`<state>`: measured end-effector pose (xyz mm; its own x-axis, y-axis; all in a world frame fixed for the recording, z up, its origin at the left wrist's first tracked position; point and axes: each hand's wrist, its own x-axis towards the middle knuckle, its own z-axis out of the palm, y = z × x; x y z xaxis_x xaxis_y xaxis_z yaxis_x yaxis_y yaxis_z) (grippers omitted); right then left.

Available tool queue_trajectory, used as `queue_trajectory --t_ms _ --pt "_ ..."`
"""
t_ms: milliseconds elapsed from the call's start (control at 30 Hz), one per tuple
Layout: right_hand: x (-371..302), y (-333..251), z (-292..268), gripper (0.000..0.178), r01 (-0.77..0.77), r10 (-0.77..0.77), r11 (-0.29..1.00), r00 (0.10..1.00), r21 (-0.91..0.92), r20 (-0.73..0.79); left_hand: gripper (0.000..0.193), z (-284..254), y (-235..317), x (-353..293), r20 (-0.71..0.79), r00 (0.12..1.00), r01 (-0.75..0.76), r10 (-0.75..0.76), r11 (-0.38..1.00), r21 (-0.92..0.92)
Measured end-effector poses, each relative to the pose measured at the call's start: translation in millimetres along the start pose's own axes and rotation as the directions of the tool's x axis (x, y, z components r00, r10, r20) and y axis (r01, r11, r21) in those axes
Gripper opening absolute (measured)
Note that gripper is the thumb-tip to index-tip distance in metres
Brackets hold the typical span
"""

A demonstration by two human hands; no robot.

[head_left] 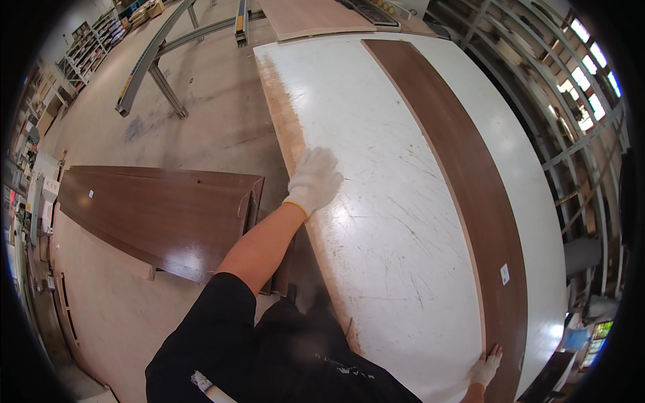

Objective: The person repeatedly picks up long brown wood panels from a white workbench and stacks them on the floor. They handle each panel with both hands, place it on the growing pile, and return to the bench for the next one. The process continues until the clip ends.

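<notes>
My left hand [314, 181], in a white knit glove with a yellow cuff edge, lies over the left side of a scratched white worktable [396, 221]. Its fingers are stretched out and nothing is in them. A long brown wooden board [463, 161] runs lengthwise along the table, with a small white label [504, 274] on its face. At the near end of that board, my right hand [485, 369] rests on its left edge. That glove leaves the fingertips bare, and the fingers lie extended on the brown surface.
Several brown panels [161, 215] are stacked low at my left. A metal frame stand [161, 60] stands beyond them on the floor. Another wide board [316, 17] lies past the table's far end. Metal racks [537, 87] line the right side.
</notes>
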<state>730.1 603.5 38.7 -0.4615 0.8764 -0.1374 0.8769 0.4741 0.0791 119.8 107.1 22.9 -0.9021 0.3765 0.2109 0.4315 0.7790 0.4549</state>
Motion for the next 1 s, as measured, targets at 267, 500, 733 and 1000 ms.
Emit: queue_trajectory --t_ms 267,500,733,1000 --pt "136.1 40.2 -29.9 0.053 0.38 -0.463 0.815 0.881 -0.438 -0.098 0.029 0.8 0.7 1.5 -0.038 0.997 -0.058 0.06 0.997 0.058" --pt "334.9 -260.7 -40.6 0.055 0.223 -0.179 0.968 0.933 0.113 -0.312 0.029 9.5 0.0 0.0 -0.204 0.966 -0.144 0.161 0.985 0.098" --pt "264.3 -325.8 -57.6 0.042 0.318 -0.248 0.936 0.901 0.153 -0.356 0.039 7.4 -3.7 5.8 -0.056 0.998 0.042 -0.042 0.999 -0.001" --pt "99.4 -385.7 -30.3 0.021 0.537 -0.437 0.797 0.829 0.278 -0.349 0.046 -4.9 32.8 -163.3 0.202 0.796 0.386 -0.571 0.223 -0.895"
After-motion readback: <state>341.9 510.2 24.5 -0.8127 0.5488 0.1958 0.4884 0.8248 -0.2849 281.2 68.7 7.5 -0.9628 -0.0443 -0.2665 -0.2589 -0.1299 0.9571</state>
